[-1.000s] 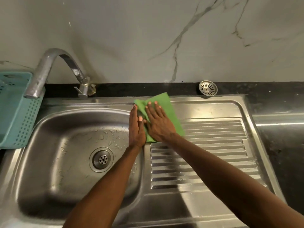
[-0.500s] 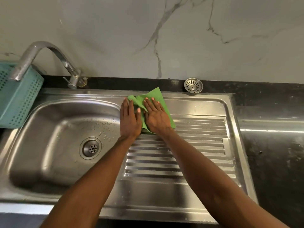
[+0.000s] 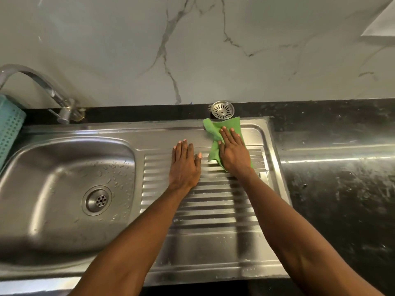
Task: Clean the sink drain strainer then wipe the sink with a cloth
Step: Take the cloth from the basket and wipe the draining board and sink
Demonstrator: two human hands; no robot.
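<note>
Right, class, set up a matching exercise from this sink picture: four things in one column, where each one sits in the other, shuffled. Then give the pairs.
Things:
1. green cloth
2. strainer
3. left hand
4. faucet

Places:
A. on the black counter by the wall
B. flat on the bare ridged drainboard
C. under the right hand
D. behind the basin, far left

Pairs: 1-C, 2-A, 3-B, 4-D

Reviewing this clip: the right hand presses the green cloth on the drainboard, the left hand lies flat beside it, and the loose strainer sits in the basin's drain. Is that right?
Not quite. The loose strainer is not in the drain; it rests on the black counter ledge behind the sink, just above the green cloth. The head view shows this. The rest holds: the right hand presses the cloth on the drainboard, and the left hand lies flat beside it.
</note>
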